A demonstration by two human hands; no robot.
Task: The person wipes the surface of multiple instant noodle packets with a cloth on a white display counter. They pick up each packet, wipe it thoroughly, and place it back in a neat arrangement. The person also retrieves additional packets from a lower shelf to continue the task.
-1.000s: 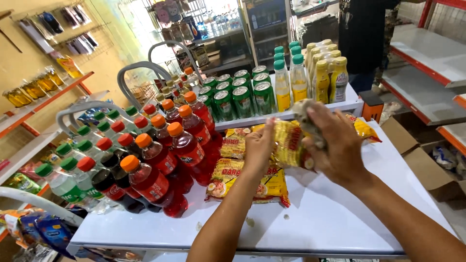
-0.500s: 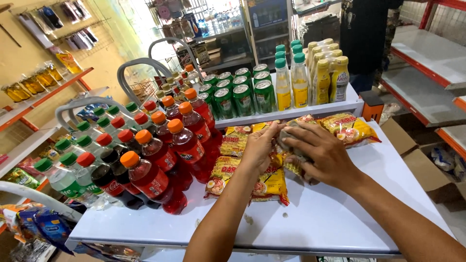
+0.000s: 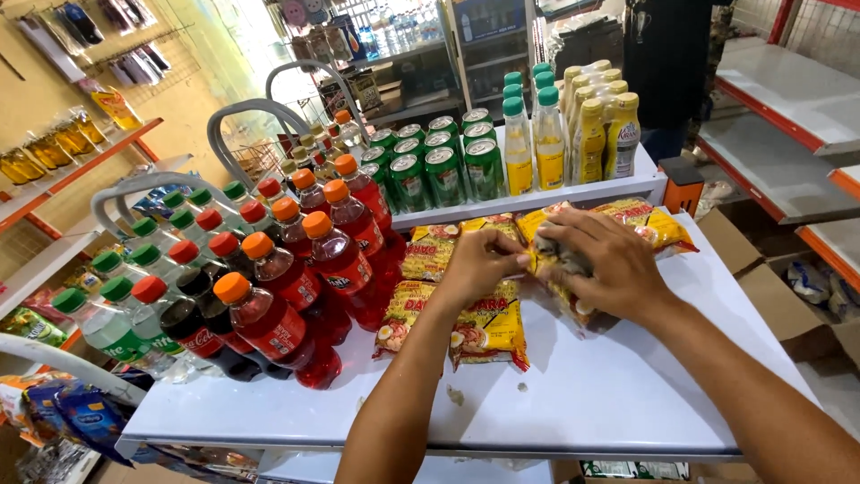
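Mid-frame: my left hand (image 3: 479,262) and right hand (image 3: 602,262) grip yellow noodle packets (image 3: 488,327), both closed on them. Packets lie flat on the tabletop (image 3: 627,394), likely to line up in rows.

red soda bottles (image 3: 336,255) — left | green cans (image 3: 439,166) — behind | yellow bottles (image 3: 596,134)
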